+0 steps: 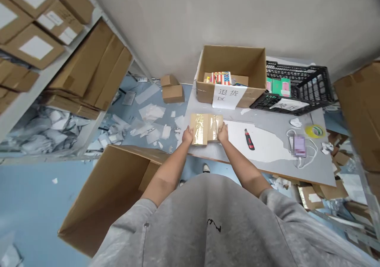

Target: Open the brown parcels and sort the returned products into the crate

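A small flat cardboard parcel (205,128), wrapped in clear tape, lies on the near left part of the grey table (267,156). My left hand (187,135) grips its left edge with curled fingers. My right hand (223,132) grips its right edge the same way. Both forearms reach forward from my grey shirt. A red and black utility knife (249,139) lies on the table just right of my right hand.
An open carton (231,75) with a paper label stands at the table's back, a black crate (299,86) beside it. A tape roll (315,131), phone (299,146) and cable lie right. A big empty carton (109,195) sits on the floor left. Shelves hold boxes (32,29).
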`<state>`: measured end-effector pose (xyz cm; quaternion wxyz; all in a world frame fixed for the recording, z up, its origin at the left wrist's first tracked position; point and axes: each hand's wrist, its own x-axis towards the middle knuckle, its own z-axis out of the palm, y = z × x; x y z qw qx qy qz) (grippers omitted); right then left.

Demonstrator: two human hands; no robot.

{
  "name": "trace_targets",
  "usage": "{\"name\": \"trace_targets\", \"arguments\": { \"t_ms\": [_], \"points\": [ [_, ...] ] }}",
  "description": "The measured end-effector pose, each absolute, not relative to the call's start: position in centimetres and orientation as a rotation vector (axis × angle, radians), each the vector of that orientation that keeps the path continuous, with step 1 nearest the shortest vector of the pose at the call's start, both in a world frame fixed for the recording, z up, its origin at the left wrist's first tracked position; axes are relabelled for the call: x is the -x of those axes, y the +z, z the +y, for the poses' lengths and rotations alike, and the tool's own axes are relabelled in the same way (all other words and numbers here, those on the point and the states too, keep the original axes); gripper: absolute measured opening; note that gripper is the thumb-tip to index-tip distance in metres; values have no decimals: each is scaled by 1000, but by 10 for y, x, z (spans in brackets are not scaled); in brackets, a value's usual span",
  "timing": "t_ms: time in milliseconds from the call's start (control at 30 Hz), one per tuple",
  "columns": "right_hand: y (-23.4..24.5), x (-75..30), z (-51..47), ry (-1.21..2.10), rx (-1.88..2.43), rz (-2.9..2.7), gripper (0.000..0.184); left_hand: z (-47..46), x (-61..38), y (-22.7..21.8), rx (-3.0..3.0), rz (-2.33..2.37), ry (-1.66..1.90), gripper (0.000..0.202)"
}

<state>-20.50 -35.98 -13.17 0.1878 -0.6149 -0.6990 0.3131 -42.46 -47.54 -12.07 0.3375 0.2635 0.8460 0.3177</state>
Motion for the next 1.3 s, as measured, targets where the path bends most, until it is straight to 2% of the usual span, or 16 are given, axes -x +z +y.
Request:
{"name": "trace_targets", "arguments": {
  "t_ms": [100,233,333,533,700,833,967,1133,1300],
  "points": [
    [-112,228,-379,729,1683,-1967,64,-507,414,-119,-714,2318,971,58],
    [-79,281,-428,803,1091,-2315,57,-596,423,-109,-751,2423,1279,50],
    [-56,333,-474,948,670,-2495,52,-687,451,-90,-598,2590,1358,48],
    [-29,430,-577,1193,143,-2745,51,-866,520,-64,97,2886,1127,51],
    [-43,491,-663,1239,-23,-2939,52,-964,546,-86,267,2912,906,63],
    [-80,533,-719,1155,-6,-3180,58,-1009,551,-129,343,2753,748,78],
    [-141,568,-757,975,181,-3474,64,-1038,552,-189,524,2523,588,88],
    [-254,594,-777,864,561,-3693,75,-1054,541,-292,733,2291,415,87],
    [-386,601,-778,664,970,-3736,103,-1059,517,-415,819,2160,331,95]
  ]
}}
